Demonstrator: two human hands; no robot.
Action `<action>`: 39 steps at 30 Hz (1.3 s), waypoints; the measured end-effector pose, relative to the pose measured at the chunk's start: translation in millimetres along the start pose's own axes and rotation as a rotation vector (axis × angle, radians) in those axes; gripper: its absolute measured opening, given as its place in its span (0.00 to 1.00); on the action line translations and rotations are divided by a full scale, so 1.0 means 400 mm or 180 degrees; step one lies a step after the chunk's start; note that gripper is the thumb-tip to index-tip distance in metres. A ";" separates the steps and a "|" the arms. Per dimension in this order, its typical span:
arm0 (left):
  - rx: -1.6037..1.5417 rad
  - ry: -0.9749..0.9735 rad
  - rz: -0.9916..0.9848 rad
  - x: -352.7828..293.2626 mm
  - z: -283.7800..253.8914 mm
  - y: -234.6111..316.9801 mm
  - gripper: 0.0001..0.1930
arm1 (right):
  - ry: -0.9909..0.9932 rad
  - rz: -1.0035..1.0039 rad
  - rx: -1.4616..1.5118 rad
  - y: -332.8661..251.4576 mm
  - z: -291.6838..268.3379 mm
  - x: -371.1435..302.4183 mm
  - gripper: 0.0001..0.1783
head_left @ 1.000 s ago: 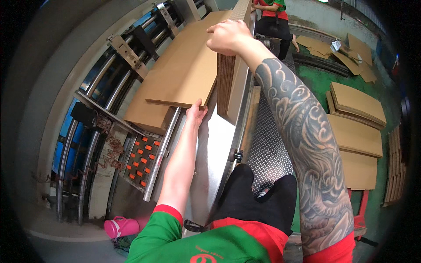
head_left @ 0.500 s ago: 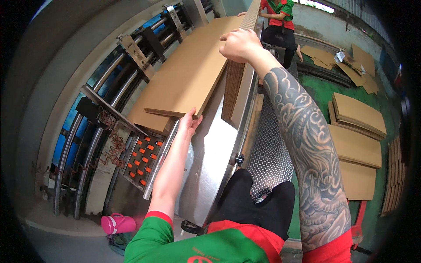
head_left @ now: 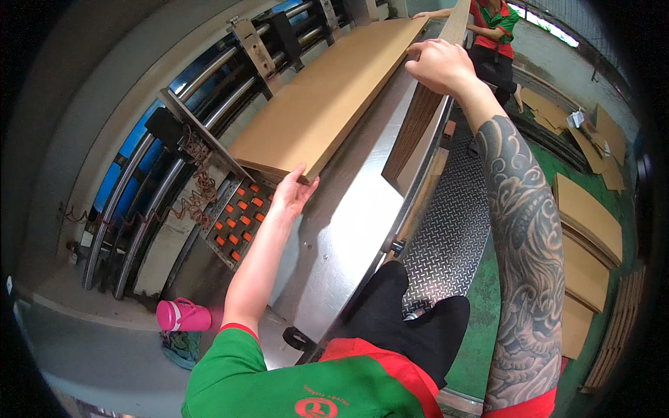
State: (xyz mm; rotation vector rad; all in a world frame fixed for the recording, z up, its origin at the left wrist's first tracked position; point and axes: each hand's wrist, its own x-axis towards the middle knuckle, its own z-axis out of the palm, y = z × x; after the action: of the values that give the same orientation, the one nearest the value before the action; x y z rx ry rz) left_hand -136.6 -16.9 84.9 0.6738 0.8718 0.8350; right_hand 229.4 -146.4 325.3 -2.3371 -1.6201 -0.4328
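Note:
A wide stack of brown cardboard sheets [head_left: 327,90] lies flat on the machine's feed bed, against the metal guide plate. My left hand [head_left: 295,193] grips its near right corner, fingers bent at the edge. Further right, a second batch of cardboard sheets [head_left: 412,132] stands on edge on the steel table, corrugated edges showing. My right hand [head_left: 442,67] is closed over the top of this upright batch; its fingertips are partly hidden. A co-worker's hand [head_left: 431,14] touches the far end of the flat stack.
The steel table [head_left: 341,216] lies between both batches. Orange rollers [head_left: 240,216] sit below the guide plate [head_left: 209,139]. A checkered metal walkway [head_left: 446,230] runs along the right, with cardboard piles [head_left: 589,216] beyond. A pink jug [head_left: 182,315] stands at lower left.
The upper cardboard sheets have shifted left and forward, now lining up with those beneath against the guide plate. My left hand moved with their corner. My right hand stays on the upright batch.

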 end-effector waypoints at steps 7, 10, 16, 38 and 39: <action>-0.0048 0.0370 -0.0136 0.115 -0.023 -0.098 0.16 | 0.0192 -0.0026 0.0068 0.041 0.015 -0.030 0.29; -0.0121 0.0416 -0.0256 0.171 -0.036 -0.072 0.15 | 0.0391 -0.0085 0.0091 0.055 0.022 -0.044 0.29; -0.0071 0.0601 -0.0250 0.294 -0.121 0.060 0.19 | 0.0421 -0.0099 0.0182 0.051 0.018 -0.041 0.27; 0.4520 0.1716 0.0973 0.299 -0.298 0.299 0.25 | 0.0326 -0.0059 0.0079 0.074 0.015 -0.050 0.27; 0.4868 0.1816 0.1346 0.284 -0.286 0.288 0.25 | 0.0314 -0.0047 0.0112 0.077 0.018 -0.052 0.27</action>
State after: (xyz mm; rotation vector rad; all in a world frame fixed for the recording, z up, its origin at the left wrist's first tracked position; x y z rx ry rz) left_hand -231.4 157.0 77.3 2.0545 1.9328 0.6010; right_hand 252.2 -172.1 309.1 -2.2426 -1.5877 -0.5101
